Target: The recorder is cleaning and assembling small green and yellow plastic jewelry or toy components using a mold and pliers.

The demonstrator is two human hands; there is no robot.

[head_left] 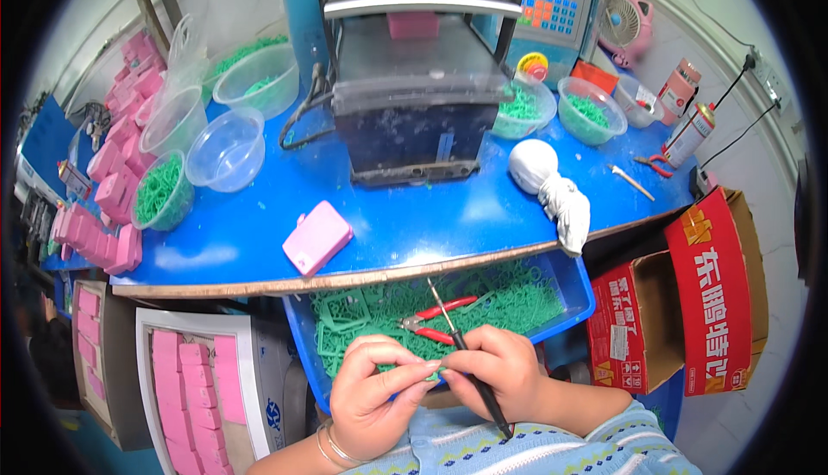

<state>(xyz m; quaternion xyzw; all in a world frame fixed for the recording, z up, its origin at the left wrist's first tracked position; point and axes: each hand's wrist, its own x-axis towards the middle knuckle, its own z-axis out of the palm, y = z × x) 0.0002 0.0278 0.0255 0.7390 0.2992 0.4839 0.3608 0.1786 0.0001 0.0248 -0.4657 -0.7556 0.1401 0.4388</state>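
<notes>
My left hand (pixel 379 393) pinches a small green plastic piece (pixel 436 374) between thumb and forefinger, close to my body. Against the same piece press the fingertips of my right hand (pixel 500 370), which also grips a slim black-handled tool (pixel 490 403). Its thin metal shaft points up and away, over a blue tray (pixel 585 307). Loose green plastic pieces (pixel 526 298) fill much of that tray. Among them lie red-handled nippers (pixel 448 307), jaws toward the left. Most of the small piece is hidden by my fingers.
A pink block (pixel 317 238) lies on the blue table (pixel 414 225) before a dark press-like machine (pixel 418 104). Bowls of green pieces (pixel 159 189) stand left and right. A white cloth bundle (pixel 552 186) rests at right. Pink blocks fill a box (pixel 250 320) lower left; red cartons (pixel 711 294) stand right.
</notes>
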